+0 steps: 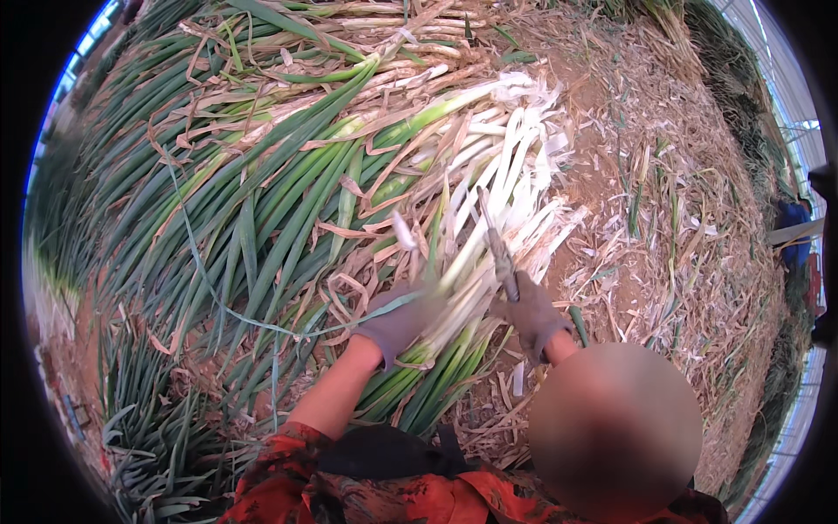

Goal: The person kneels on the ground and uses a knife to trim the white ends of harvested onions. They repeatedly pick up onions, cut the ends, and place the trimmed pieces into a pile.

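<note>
My left hand (393,321), in a grey glove, is at the near side of the pile, beside the white stalks of a loose bunch of green onions (458,310). Motion smears its fingers, so their grip is hidden. A long, narrow green leaf (301,334) crosses over this hand. Closed in a grey glove, my right hand (531,313) grips a narrow, pointed knife-like tool (496,243), dull and dirty, its tip directed away over the white stalks. Peeled white onions (515,144) lie just beyond the tool, with their roots to the right.
Many unpeeled green onions (236,201) with dry brown leaves spread across the left and far side. Dry husks (672,262) litter the soil on the right. More onion greens (157,445) lie at the near left. A pale wall (781,61) stands beyond the far right.
</note>
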Action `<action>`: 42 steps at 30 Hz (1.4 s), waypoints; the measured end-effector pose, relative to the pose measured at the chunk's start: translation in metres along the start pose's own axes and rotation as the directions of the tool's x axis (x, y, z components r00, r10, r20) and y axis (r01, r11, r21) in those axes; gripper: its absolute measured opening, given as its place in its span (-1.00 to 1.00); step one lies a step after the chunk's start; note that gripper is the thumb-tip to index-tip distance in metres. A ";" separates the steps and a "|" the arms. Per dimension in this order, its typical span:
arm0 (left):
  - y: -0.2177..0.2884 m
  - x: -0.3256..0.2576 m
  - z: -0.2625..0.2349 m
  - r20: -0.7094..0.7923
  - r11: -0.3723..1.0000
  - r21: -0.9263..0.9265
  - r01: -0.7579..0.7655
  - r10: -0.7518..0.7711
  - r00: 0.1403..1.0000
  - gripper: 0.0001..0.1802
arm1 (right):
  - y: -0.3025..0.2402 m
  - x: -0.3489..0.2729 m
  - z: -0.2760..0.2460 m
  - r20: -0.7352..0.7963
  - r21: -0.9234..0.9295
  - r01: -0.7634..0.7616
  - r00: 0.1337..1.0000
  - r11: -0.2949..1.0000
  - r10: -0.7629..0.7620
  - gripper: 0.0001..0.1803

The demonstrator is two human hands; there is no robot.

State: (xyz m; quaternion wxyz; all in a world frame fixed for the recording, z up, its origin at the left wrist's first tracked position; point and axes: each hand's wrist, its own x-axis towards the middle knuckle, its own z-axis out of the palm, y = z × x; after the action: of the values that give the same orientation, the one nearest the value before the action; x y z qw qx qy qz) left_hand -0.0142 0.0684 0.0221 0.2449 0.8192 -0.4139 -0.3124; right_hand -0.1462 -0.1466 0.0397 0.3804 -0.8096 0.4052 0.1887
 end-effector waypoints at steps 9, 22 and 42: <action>0.028 -0.010 0.026 0.360 0.994 0.057 -0.091 0.065 0.931 -0.20 | -0.001 0.100 -0.033 -0.128 0.030 0.066 0.990 0.997 -0.062 -0.24; 0.001 0.006 0.074 -0.160 0.995 0.092 -0.031 0.045 0.986 -0.54 | -0.019 0.073 -0.035 -0.010 -0.215 0.020 1.000 0.976 -0.022 -0.41; -0.051 -0.070 -0.043 -0.117 0.956 -0.206 0.211 -0.238 0.964 -0.47 | 0.018 -0.033 0.021 0.005 0.065 0.059 0.998 0.996 -0.059 -0.48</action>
State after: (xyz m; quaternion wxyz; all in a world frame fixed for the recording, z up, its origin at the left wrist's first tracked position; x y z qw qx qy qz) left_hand 0.0115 0.1600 0.0392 0.3139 0.8536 -0.2676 -0.3181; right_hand -0.1807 -0.1202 0.0378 0.4132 -0.8078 0.3857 0.1672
